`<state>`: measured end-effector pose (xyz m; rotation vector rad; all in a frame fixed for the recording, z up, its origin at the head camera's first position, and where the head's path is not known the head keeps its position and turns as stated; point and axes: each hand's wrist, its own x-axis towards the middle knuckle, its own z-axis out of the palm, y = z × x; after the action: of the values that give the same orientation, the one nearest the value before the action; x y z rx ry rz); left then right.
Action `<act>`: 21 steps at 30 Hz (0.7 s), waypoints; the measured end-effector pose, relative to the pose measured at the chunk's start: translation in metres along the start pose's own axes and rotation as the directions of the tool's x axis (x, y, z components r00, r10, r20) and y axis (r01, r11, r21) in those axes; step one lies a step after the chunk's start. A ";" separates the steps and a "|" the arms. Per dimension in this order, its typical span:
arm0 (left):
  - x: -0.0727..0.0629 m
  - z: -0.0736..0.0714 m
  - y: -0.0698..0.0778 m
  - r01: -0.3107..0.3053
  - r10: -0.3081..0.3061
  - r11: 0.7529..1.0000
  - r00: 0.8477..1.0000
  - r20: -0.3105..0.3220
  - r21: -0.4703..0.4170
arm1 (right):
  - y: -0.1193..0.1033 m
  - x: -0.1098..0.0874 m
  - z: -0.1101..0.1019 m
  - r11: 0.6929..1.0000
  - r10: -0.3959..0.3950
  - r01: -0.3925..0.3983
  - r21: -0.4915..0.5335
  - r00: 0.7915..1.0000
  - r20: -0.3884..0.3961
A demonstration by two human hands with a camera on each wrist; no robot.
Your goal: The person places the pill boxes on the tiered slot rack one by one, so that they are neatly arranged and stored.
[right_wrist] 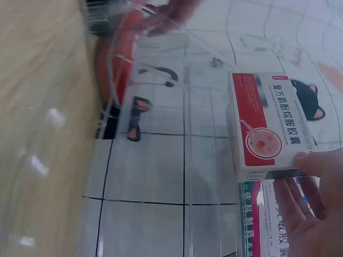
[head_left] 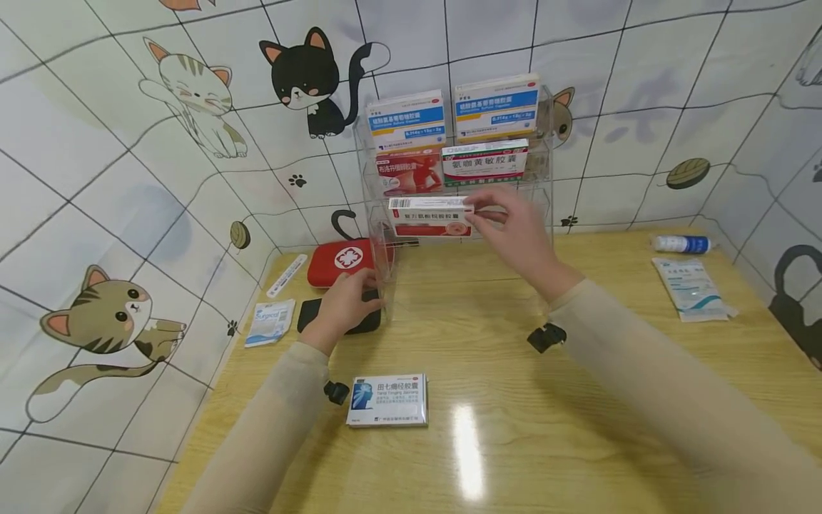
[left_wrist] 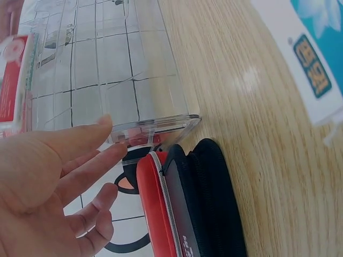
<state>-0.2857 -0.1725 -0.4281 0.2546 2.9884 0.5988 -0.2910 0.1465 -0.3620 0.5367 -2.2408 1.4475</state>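
My right hand [head_left: 516, 232] pinches one end of a white-and-red medicine box [head_left: 427, 218] between thumb and fingers, at the lower part of a clear plastic rack [head_left: 388, 303]. In the right wrist view the box [right_wrist: 270, 120] shows its printed front. My left hand [head_left: 347, 307] is at the rack's left upright, with thumb and fingertips about the clear edge [left_wrist: 161, 126]. Higher in the rack stand two blue-and-white boxes [head_left: 406, 123], a red box [head_left: 411, 173] and a green-edged white box [head_left: 484, 164].
Another medicine box [head_left: 388, 400] lies flat on the wooden table in front. Left of the rack are a red case [head_left: 337, 258], a black case [head_left: 308, 314], a Surgical packet [head_left: 270, 323] and a white strip [head_left: 287, 275]. A blue-and-white bottle [head_left: 682, 244] and a packet [head_left: 690, 289] lie right.
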 end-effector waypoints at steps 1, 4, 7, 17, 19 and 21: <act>0.000 0.000 0.000 -0.001 0.001 1.000 1.000 0.002 -0.001 | 0.000 0.006 0.001 1.000 -0.007 0.007 -0.003 1.000 -0.013; 0.000 0.000 0.000 -0.002 0.002 1.000 1.000 0.009 0.003 | 0.004 0.020 0.007 1.000 -0.003 0.003 -0.004 0.999 -0.036; 0.001 0.000 0.000 -0.012 0.012 1.000 1.000 0.005 0.012 | 0.011 0.028 0.014 1.000 0.015 -0.015 0.006 0.999 -0.043; 0.001 -0.002 0.001 -0.021 0.021 0.999 1.000 -0.005 0.024 | 0.041 0.038 0.042 0.998 0.024 -0.025 0.051 1.000 0.018; 0.000 -0.001 0.000 -0.020 0.020 1.000 1.000 -0.004 0.022 | 0.043 0.038 0.044 0.999 0.010 -0.011 0.045 1.000 0.024; 0.000 0.000 -0.001 -0.018 0.018 1.000 1.000 -0.004 0.018 | 0.042 0.036 0.045 0.999 0.003 -0.004 0.043 1.000 0.030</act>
<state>-0.2854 -0.1736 -0.4290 0.2827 2.9995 0.5746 -0.3494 0.1183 -0.3910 0.5713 -2.2392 1.5016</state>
